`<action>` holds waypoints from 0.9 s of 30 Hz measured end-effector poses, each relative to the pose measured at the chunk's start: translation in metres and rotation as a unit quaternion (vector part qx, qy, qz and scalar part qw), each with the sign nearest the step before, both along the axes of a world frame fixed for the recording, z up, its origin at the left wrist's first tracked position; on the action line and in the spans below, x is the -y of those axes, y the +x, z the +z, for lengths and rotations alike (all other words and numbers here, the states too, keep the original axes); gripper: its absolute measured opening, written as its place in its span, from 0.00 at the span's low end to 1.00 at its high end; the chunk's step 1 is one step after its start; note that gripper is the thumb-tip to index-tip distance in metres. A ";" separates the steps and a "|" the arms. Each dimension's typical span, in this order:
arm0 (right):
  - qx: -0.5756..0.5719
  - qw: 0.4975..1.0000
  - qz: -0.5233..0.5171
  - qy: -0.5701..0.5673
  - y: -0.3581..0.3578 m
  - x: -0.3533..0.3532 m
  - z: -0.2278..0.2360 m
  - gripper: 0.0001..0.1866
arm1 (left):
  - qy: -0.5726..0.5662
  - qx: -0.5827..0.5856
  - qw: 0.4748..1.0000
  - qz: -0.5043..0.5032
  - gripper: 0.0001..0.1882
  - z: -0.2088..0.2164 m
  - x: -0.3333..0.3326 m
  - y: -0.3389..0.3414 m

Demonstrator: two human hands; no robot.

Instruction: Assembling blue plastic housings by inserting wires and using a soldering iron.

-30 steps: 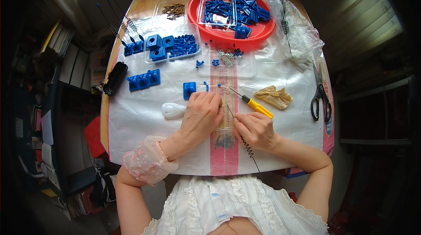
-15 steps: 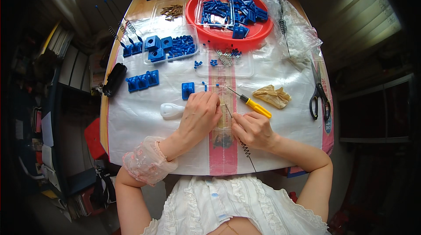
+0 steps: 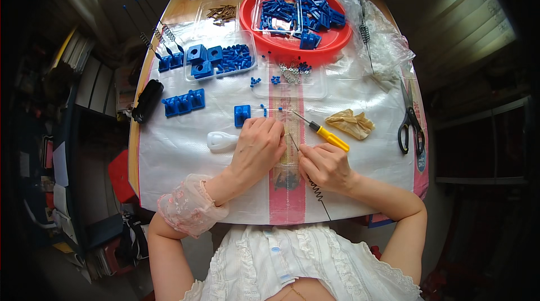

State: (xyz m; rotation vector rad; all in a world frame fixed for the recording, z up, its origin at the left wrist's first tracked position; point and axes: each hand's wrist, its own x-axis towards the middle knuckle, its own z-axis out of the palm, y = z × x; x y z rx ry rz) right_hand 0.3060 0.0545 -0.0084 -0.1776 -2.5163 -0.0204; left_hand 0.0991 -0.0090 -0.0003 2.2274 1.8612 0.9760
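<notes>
At the desk's near centre, a thin metal rod with a coiled spring near its lower end (image 3: 306, 174) is pinched in the curled fingers of the right hand (image 3: 326, 167), its tip angled up toward the left hand (image 3: 260, 146). The left hand is laid palm-down, fingers loosely bent, over a spot on the white plastic sheet (image 3: 185, 160); whether anything is gripped beneath it cannot be told. Compared with one second earlier, both hands are seen in nearly the same place and pose, so fine fitting work is judged to be continuing rather than concluded. Just beyond the right hand a yellow-handled screwdriver (image 3: 323, 134) is left lying. A small blue plastic block (image 3: 242, 114) and a white oval plastic piece (image 3: 220, 141) lie beside the left hand. Farther out are a crumpled tan cloth (image 3: 351, 123), black-handled scissors (image 3: 409, 122) and a round red tray of blue parts (image 3: 253, 25).
</notes>
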 end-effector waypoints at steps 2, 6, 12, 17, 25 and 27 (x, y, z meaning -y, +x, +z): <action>0.009 1.000 0.007 0.009 0.000 0.000 0.000 0.07 | -0.001 0.001 1.000 -0.001 0.07 -0.001 0.000 0.000; 0.017 0.999 0.013 0.031 -0.001 0.000 -0.002 0.07 | -0.002 0.005 1.000 0.001 0.07 -0.002 0.000 0.000; 0.028 0.998 0.016 0.047 -0.001 0.000 -0.001 0.06 | -0.011 0.015 1.000 0.007 0.08 -0.004 0.000 0.000; 0.032 0.998 0.016 0.048 -0.001 0.000 -0.001 0.06 | -0.006 0.023 1.000 0.010 0.08 -0.004 0.000 -0.001; 0.022 0.999 0.007 0.033 0.000 0.000 -0.001 0.06 | -0.009 0.046 0.999 0.016 0.08 -0.003 -0.001 0.000; 0.007 1.000 -0.001 0.015 0.000 -0.001 0.000 0.06 | -0.009 0.019 1.000 0.009 0.08 -0.001 0.001 0.000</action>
